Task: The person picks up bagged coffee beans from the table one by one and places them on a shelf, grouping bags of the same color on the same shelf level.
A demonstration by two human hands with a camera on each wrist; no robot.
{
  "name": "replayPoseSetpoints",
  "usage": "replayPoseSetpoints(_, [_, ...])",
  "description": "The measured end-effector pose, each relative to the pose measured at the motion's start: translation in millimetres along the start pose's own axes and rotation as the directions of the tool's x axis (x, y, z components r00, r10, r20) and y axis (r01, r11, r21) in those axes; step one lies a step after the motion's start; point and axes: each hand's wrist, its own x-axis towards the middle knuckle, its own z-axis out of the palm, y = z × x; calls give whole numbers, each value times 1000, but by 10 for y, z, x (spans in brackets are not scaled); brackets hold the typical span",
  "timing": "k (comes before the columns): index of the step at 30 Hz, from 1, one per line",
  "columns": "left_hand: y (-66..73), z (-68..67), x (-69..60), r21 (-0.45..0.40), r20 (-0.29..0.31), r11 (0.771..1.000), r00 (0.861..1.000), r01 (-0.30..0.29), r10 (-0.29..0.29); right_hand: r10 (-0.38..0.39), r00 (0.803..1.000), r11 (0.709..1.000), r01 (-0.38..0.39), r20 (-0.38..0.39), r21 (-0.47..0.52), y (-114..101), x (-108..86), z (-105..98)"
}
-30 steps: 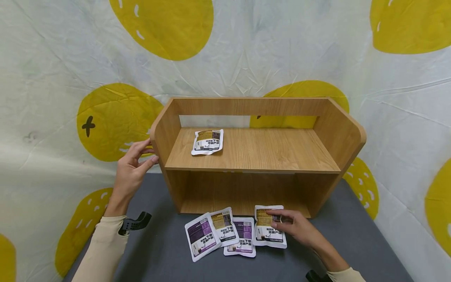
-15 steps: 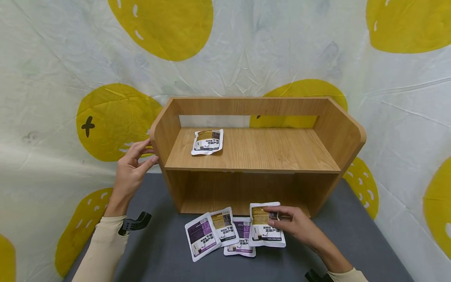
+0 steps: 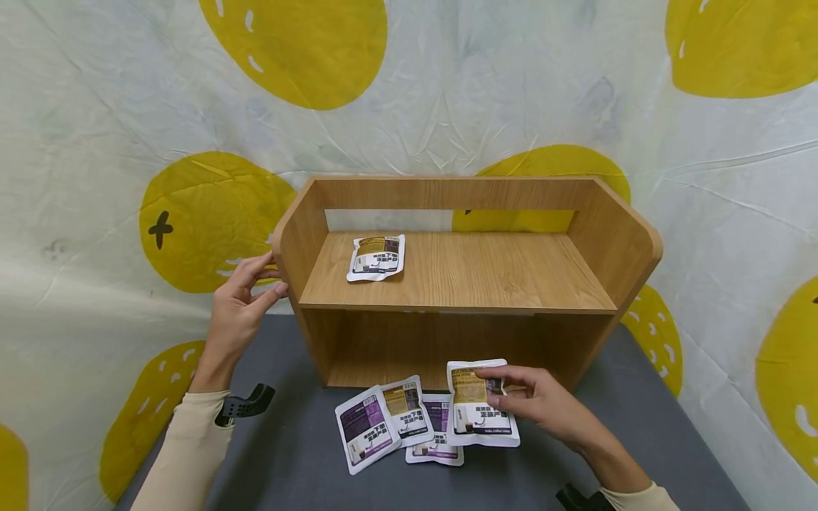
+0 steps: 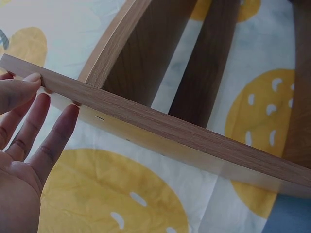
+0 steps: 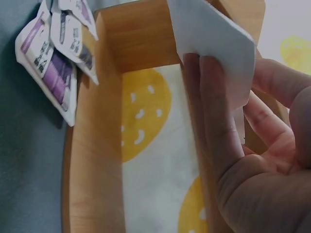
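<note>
The right hand (image 3: 543, 406) is pinching a flat, white, gold-labelled pouch (image 3: 469, 411), probably best held level, before the light-brown wooden shelf (image 3: 486, 270), whose side the left hand (image 3: 235, 316) is touching with loosely extended fingers.

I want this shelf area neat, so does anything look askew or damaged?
Mildly: on the gray table, the leftmost purple-labeled pouch lies slanted, its edge over the neighboring gold-labeled pouch, so that group looks untidy. I see no spills or damage.
</note>
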Motion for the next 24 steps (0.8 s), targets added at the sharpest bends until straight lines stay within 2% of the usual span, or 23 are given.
replayPoseSetpoints(6, [2, 3, -5, 9, -4, 1000, 1000, 2, -2, -11, 1000, 1000, 11, -4, -4, -159, -13, -4])
replayPoseSetpoints(14, [1, 1, -6, 13, -6, 1000, 1000, 9, -9, -60, 998, 995, 57, -33, -77, -362, 8, -2])
replayPoseSetpoints(19, [-1, 1, -3, 15, -6, 1000, 1000, 8, -8, -89, 994, 993, 84, -63, -87, -478, 44, -2])
replayPoseSetpoints(24, [5, 6, 1, 16, -6, 1000, 1000, 3, -3, -81, 994, 995, 77, -79, -63, -617, 81, -11])
